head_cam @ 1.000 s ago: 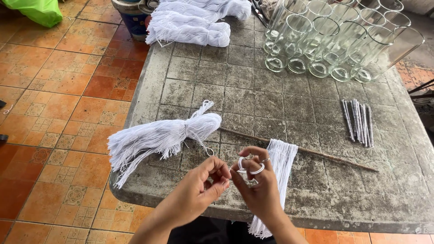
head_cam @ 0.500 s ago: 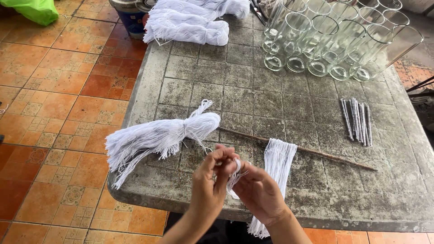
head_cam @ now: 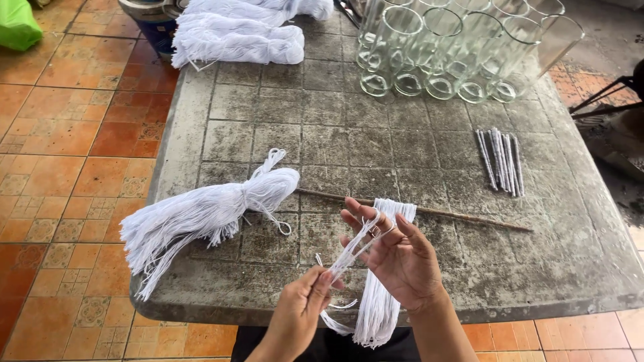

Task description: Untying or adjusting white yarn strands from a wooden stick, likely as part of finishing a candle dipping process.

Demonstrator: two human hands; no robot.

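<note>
around: tied white thread bundle (head_cam: 208,214) just left of thin stick (head_cam: 416,210), empty glass tubes (head_cam: 456,50) far side of it | hands: my right hand (head_cam: 402,258) palm up, fingers spread, white strands (head_cam: 355,245) looped round them, just this side of the stick | my left hand (head_cam: 302,312) fingers pinching the strands' lower end off the counter (head_cam: 335,121) edge

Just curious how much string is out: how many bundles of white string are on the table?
4: a tied bundle at left, one draped over the near edge, two at the far-left end.
</note>
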